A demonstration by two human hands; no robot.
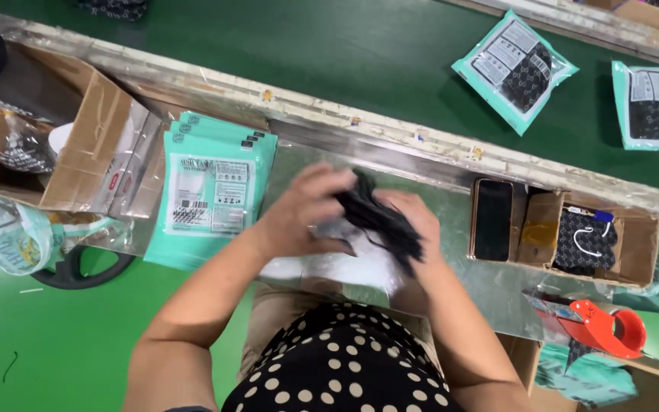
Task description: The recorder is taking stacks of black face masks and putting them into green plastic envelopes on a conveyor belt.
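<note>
- A bunch of black face masks [379,221] is gripped between both hands, above the metal worktop [451,229].
- The left hand [299,217] is closed over its near end; the right hand [417,229] is curled round it from behind, though blur hides the fingers.
- A white plastic bag [345,267] is seen just beneath.
- A stack of teal pouches [211,191] lies to the left, a dark phone [493,220] and a small carton [589,240] to the right.
- A red tape dispenser [604,328] lies nearer.
- Two filled pouches [512,69] rest on the green belt [329,53].

Teal pouches [215,187], black masks [379,217], red tape dispenser [604,326], dark green belt [345,53].
</note>
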